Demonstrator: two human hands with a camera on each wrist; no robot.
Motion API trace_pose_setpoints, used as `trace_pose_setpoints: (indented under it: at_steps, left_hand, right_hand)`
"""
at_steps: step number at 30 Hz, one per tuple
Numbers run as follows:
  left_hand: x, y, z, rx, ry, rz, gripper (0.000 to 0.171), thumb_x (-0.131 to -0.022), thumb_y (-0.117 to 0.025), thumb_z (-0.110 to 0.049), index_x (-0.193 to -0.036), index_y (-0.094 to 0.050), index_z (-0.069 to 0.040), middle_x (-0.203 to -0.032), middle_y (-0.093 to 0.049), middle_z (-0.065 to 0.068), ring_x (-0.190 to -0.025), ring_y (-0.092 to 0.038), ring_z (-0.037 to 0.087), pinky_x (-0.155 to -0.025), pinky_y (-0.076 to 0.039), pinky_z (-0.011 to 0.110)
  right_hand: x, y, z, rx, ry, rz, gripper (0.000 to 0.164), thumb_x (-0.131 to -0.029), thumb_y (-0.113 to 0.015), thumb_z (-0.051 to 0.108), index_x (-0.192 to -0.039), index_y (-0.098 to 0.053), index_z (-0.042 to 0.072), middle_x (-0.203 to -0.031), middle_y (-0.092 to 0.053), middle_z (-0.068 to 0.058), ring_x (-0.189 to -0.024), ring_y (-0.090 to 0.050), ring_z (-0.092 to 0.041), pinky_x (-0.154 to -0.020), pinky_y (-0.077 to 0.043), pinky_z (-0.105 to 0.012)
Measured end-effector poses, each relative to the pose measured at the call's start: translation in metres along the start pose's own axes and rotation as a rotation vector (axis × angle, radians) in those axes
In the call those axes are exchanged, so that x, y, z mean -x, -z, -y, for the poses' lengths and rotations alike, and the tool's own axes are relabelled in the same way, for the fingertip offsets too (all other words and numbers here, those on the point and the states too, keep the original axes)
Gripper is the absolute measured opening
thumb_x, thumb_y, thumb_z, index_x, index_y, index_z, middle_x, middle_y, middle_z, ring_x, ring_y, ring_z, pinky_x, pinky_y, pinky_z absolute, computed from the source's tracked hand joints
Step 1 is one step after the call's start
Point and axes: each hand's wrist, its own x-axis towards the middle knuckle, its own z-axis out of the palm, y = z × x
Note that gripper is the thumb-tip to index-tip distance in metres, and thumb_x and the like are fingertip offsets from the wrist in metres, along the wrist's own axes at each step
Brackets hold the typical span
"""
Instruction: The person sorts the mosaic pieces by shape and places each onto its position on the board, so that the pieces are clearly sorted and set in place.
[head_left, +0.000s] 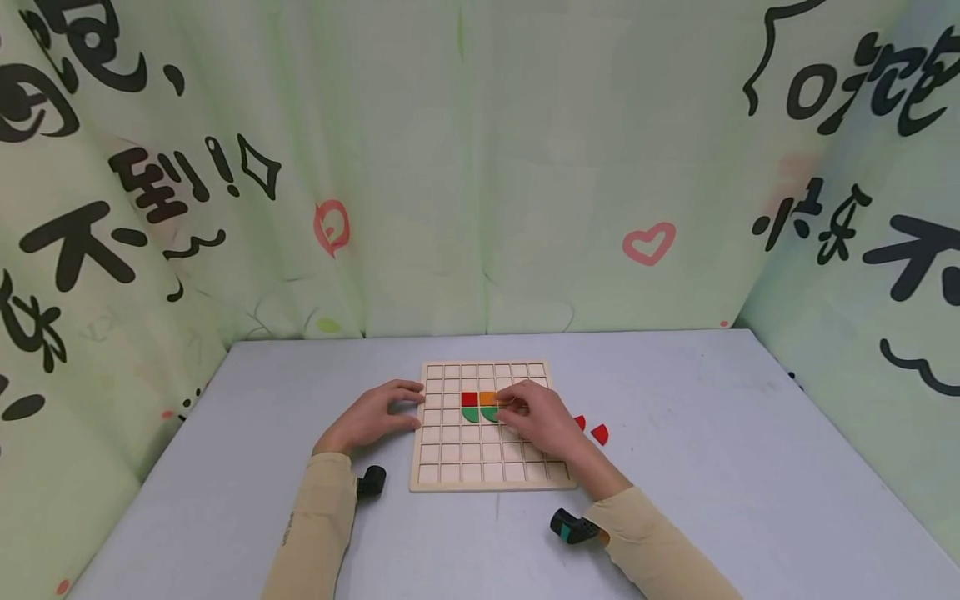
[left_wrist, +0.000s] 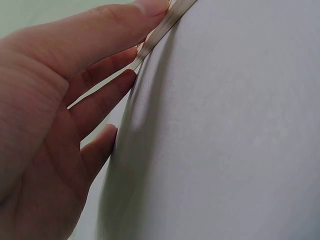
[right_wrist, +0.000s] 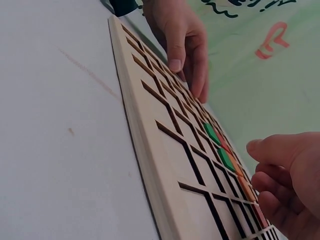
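A square wooden grid board (head_left: 450, 475) lies on the table. On it are a red square (head_left: 469, 398), an orange square (head_left: 487, 398) and two green quarter-round pieces (head_left: 470, 414). My left hand (head_left: 375, 414) rests thumb and fingertips, spread apart, against the board's left edge. Over the board's right half, my right hand (head_left: 536, 414) has its fingers loosely bent beside the orange square and the right green piece. In the right wrist view, further orange and red pieces (right_wrist: 245, 187) lie in the grid near its fingertips, and nothing shows between thumb and fingers (right_wrist: 265, 182).
Red quarter-round pieces (head_left: 600, 434) lie on the table to the right of the board, one partly hidden by the right hand. The white table (head_left: 712, 467) is backed by a pale green curtain (head_left: 480, 167) with black lettering and pink hearts.
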Motion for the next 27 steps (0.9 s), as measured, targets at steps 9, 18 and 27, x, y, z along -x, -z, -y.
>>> trace_pose_setpoints:
  at_steps: [9, 18, 27]
  left_hand:
    - [-0.001, 0.0, 0.001, -0.011, -0.004, -0.003, 0.042, -0.085, -0.077, -0.022, -0.124, -0.068, -0.008, -0.143, -0.051, 0.003, -0.138, -0.039, 0.029, -0.113, -0.033, 0.048]
    - [-0.002, 0.001, -0.001, -0.01, -0.002, -0.004, 0.042, -0.085, -0.078, -0.021, -0.123, -0.068, -0.007, -0.143, -0.051, 0.004, -0.138, -0.039, 0.029, -0.114, -0.032, 0.047]
    - [-0.001, 0.0, -0.001, -0.01, 0.007, -0.004, 0.041, -0.085, -0.077, -0.02, -0.123, -0.068, -0.008, -0.142, -0.051, 0.003, -0.138, -0.039, 0.029, -0.114, -0.032, 0.048]
  right_hand:
    - [0.015, 0.039, -0.017, 0.057, -0.032, 0.002, 0.031, -0.091, -0.07, 0.015, -0.12, -0.068, 0.005, -0.114, -0.067, -0.008, -0.097, -0.064, -0.021, -0.083, -0.057, -0.034]
    - [0.037, 0.078, -0.047, 0.123, -0.134, 0.047, 0.04, -0.093, -0.068, 0.019, -0.129, -0.062, 0.002, -0.125, -0.063, -0.016, -0.102, -0.064, -0.03, -0.08, -0.059, -0.037]
    - [0.057, 0.094, -0.066, 0.17, -0.135, 0.057, 0.037, -0.091, -0.069, 0.016, -0.124, -0.065, 0.001, -0.121, -0.064, -0.015, -0.104, -0.06, -0.029, -0.088, -0.055, -0.045]
